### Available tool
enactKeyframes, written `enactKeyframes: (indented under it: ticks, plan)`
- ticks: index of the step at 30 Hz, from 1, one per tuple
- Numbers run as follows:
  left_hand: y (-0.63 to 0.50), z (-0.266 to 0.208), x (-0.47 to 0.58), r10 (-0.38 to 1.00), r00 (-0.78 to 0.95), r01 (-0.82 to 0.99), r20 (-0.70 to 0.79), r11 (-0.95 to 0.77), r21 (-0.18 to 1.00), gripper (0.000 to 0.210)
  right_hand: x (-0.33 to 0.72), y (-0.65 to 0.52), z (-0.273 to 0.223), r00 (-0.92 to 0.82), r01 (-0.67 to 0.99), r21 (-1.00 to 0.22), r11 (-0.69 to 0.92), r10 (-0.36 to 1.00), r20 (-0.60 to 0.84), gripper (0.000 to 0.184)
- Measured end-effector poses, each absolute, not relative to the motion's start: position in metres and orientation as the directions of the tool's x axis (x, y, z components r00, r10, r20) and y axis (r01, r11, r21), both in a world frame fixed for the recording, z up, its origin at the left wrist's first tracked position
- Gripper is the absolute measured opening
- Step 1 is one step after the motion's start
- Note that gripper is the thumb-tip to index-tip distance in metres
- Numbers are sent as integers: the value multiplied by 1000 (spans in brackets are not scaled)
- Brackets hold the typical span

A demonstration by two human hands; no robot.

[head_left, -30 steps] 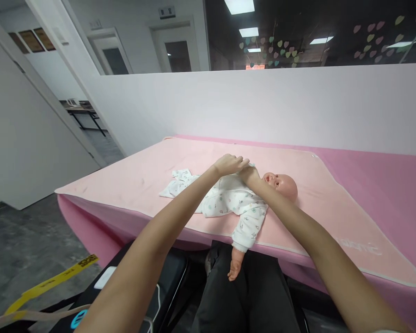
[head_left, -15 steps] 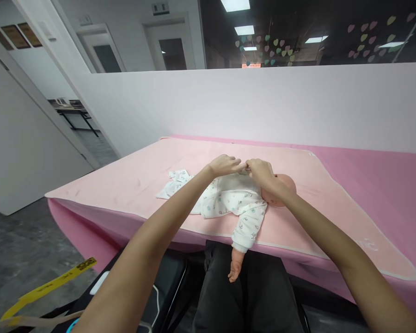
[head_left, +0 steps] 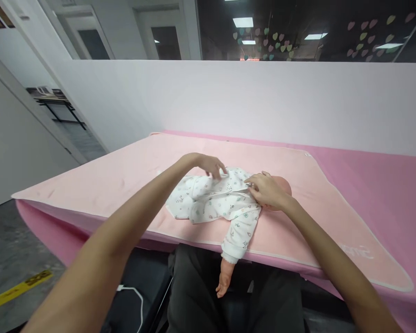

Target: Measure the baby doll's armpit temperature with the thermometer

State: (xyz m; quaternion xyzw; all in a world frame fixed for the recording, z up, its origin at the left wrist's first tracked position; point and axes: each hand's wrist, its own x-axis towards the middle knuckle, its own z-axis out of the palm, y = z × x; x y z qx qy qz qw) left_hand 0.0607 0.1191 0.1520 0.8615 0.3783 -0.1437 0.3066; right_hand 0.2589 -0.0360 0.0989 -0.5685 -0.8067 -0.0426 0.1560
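No wording can be read in full: the white lettering [head_left: 357, 251] near a corner of the peach mat [head_left: 315, 189] is faint, the dark print [head_left: 38, 279] on the yellow strip [head_left: 10, 294] blurred and the mat's small tag [head_left: 308, 154] too tiny

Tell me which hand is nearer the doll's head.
The right hand, which partly hides the head; the left hand is farther away, over the printed garment.
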Motion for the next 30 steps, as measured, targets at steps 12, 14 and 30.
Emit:
enactKeyframes:
  ticks: [12,14,30]
  plan:
    - [162,47,126,855,518,841,-25,-503,198,49,326,-20,71,294,397,-914,84,932,214,41]
    - [163,49,122,855,516,844,-42,-500,192,50,330,-17,63,337,142,-984,109,929,151,41]
    - [148,54,105,916,367,916,-163,-325,236,60,323,-43,34,78,-432,-899,-75,990,-121,65]
